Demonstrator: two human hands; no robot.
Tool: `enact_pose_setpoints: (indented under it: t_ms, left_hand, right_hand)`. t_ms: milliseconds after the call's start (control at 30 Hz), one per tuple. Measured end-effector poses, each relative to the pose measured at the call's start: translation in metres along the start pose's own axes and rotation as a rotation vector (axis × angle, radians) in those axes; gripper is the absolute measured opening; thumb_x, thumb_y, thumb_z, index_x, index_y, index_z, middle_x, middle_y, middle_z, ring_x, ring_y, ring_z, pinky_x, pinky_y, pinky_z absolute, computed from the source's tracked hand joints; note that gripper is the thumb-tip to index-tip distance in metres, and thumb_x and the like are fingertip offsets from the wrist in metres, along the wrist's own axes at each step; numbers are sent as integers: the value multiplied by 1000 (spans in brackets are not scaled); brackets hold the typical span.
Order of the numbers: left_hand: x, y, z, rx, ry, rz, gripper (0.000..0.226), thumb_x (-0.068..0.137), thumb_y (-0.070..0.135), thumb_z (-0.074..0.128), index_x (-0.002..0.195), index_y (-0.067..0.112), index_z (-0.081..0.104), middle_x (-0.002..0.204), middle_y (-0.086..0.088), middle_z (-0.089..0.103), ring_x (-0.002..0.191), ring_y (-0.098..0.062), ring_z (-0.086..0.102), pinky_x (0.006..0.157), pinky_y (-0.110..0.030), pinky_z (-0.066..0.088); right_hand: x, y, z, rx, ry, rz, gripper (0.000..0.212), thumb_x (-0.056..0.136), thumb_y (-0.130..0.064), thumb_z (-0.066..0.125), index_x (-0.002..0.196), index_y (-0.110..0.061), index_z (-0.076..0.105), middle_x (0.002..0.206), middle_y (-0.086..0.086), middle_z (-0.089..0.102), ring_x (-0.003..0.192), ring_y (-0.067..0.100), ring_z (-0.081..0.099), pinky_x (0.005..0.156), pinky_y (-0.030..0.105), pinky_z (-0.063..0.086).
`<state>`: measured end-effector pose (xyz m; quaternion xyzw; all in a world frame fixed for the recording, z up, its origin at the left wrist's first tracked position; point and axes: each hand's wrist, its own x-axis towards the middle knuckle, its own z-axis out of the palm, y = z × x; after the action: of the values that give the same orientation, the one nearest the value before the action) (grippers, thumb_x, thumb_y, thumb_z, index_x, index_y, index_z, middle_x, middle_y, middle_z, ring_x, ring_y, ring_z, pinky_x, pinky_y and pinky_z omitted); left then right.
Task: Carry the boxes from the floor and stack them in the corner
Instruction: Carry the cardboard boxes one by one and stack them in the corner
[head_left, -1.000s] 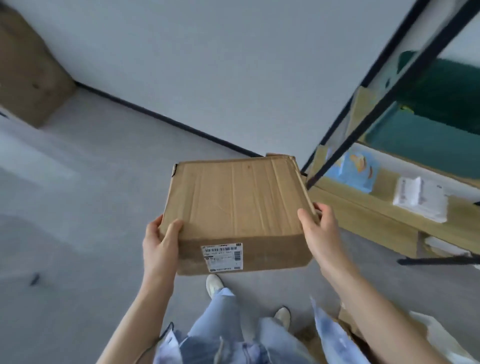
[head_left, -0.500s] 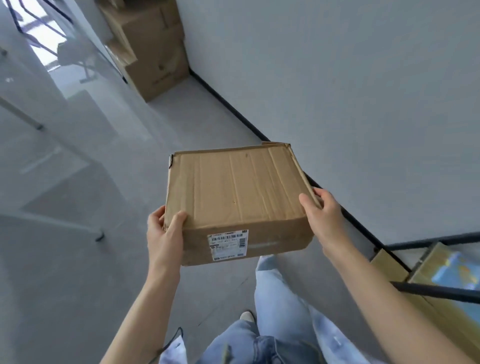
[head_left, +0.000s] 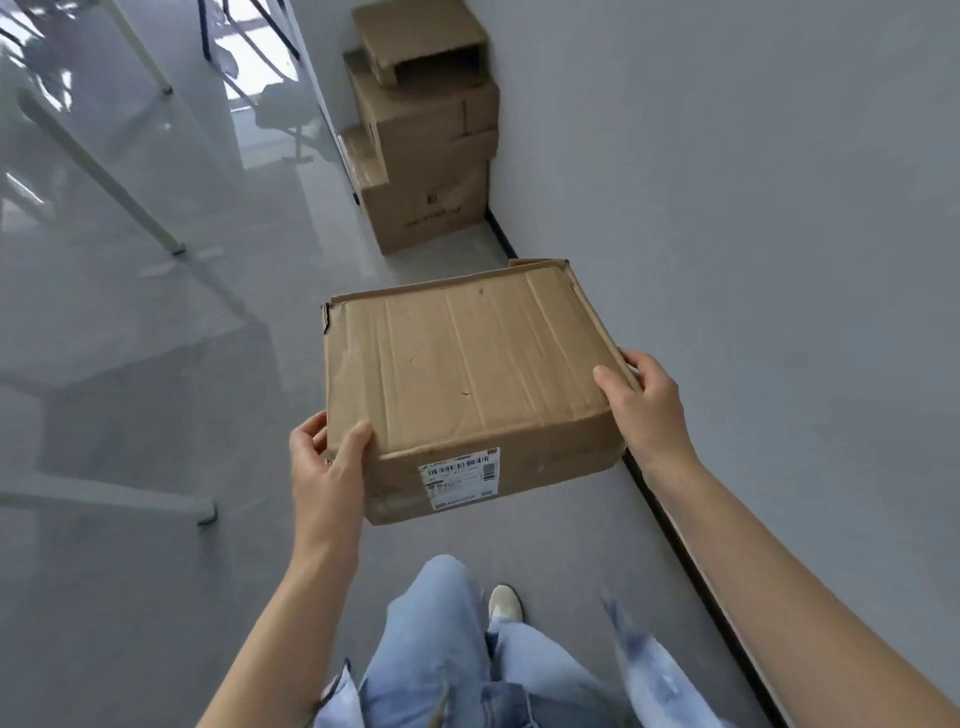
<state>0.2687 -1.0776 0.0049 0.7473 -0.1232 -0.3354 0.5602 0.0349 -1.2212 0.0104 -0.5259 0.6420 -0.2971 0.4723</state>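
A flat brown cardboard box (head_left: 467, 374) with a white shipping label on its near side is held in the air in front of me. My left hand (head_left: 327, 462) grips its near left corner, thumb on top. My right hand (head_left: 644, 410) grips its right edge, thumb on top. Ahead, in the corner by the wall, a stack of cardboard boxes (head_left: 426, 135) rises three high, the big one at the bottom and an open small one on top.
A grey wall (head_left: 753, 208) with a dark skirting board runs along my right. A glass partition with white metal legs (head_left: 130, 197) stands on the left. The grey floor (head_left: 322, 249) leads between them to the stack. My legs in jeans show below.
The view has swung left and forward: the shelf on the right is gone, and the corner stack now lies straight ahead and nearer. Both hands keep the same grip on the box.
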Motion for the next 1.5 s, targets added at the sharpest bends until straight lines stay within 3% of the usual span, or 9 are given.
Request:
enact_pose_setpoints:
  t_ms: [167,333,533,767,867,933,1233,1333,1500]
  left_hand:
    - [106,38,44,-82,46,-12,44,85,30,67,123,23,46,127,-7,58,103,-15,57,72,-23,42]
    - [231,92,85,-119,90,-21,32,93,24,61,121,24,45,125,-7,57,103,-17,57,71,-25,43]
    - [359,167,126,-80,110,-5,33,93,25,61,121,25,44,126,-3,56,110,-19,57,72,-26,44]
    - [496,228,190,-57,144,-29,36,91,25,64,122,20,46,125,-3,56,100,-11,58,68,-23,42]
    - [549,253,223,-59,164,-55,36,90,23,64,121,17,46,120,-1,56,93,-3,57,65,-20,41]
    - [586,269,247,-66,187,-63,36,90,21,64,120,16,46,118,0,57,90,-1,56,63,-20,40]
    - [747,339,338,38,172,-176,37,85,23,68,109,12,42,102,-4,55,82,-8,55,63,-26,42]
    - [800,353,354,84,150,-203,40,84,27,70,107,11,42,104,-6,54,84,-9,55,64,-26,43]
    - [894,357,379,149,45,-239,47,78,34,75,104,13,43,113,-10,56,98,-17,60,76,-32,50]
  right_hand:
    - [121,-65,49,0,-78,-46,40,91,-32,60,129,-22,57,114,-10,62,105,8,59,91,29,50]
    - [240,-136,112,-15,-86,-57,40,89,-32,62,128,-22,60,115,-9,65,105,9,60,94,35,51]
    - [359,-210,172,10,-126,-7,41,88,-27,60,129,-22,60,118,-7,65,108,11,61,93,31,51]
    - [510,-280,231,13,-233,164,51,86,-31,59,136,-27,51,129,-6,56,114,20,53,94,49,49]
    - [576,-307,252,53,-272,165,34,88,-25,60,122,-28,58,107,-11,60,96,14,57,74,39,53]
    - [625,-327,266,55,-286,117,42,86,-22,62,128,-26,56,112,-7,62,93,10,57,67,32,49]
    - [823,-423,335,-47,-252,32,69,80,-27,68,144,-23,41,136,-1,53,117,21,55,100,46,48]
    - [873,-440,365,-62,-231,40,71,79,-27,68,144,-22,41,139,1,51,119,22,54,101,47,47]
    - [955,-467,411,-37,-194,14,65,78,-17,68,139,-22,49,132,-2,55,111,16,56,91,32,49]
